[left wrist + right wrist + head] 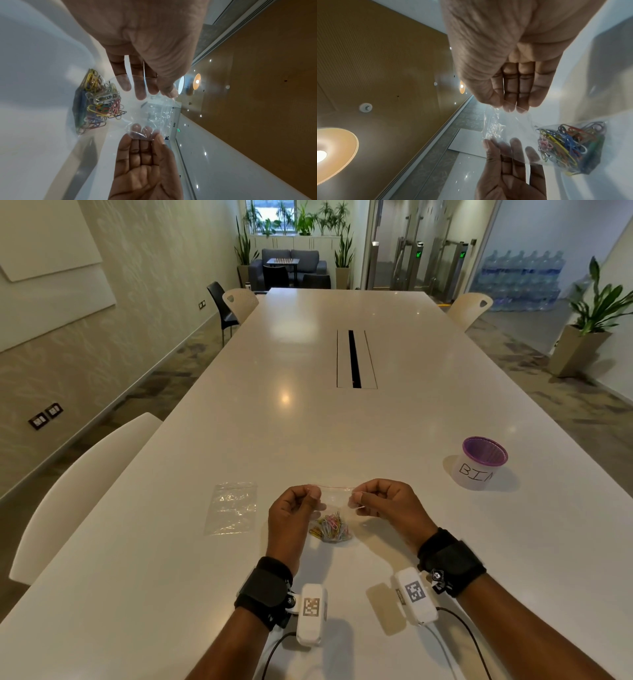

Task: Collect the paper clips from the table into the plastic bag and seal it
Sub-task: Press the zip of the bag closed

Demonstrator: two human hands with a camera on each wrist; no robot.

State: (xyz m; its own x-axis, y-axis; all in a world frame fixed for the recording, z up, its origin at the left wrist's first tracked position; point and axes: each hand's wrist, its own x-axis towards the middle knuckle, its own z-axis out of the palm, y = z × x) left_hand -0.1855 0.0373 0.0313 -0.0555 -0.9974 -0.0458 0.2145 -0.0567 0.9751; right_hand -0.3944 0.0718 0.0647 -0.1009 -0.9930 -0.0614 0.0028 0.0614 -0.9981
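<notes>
A clear plastic bag [335, 503] with a thin red zip line along its top hangs between my hands, just above the white table [308, 412]. Several coloured paper clips [330, 530] lie bunched at its bottom. My left hand [317, 496] pinches the bag's top left corner and my right hand [356, 496] pinches the top right corner. In the left wrist view my left hand [154, 93] grips the bag [154, 112], with the clips [97, 102] hanging below. The right wrist view has my right hand [503, 105] pinching the film [505, 125] beside the clips [565, 146].
A second, empty clear bag [233, 508] lies flat on the table left of my hands. A white cup with a purple rim marked BIN [481, 463] stands to the right. A cable slot [354, 359] runs along the table's middle. White chairs [85, 491] stand at the left edge.
</notes>
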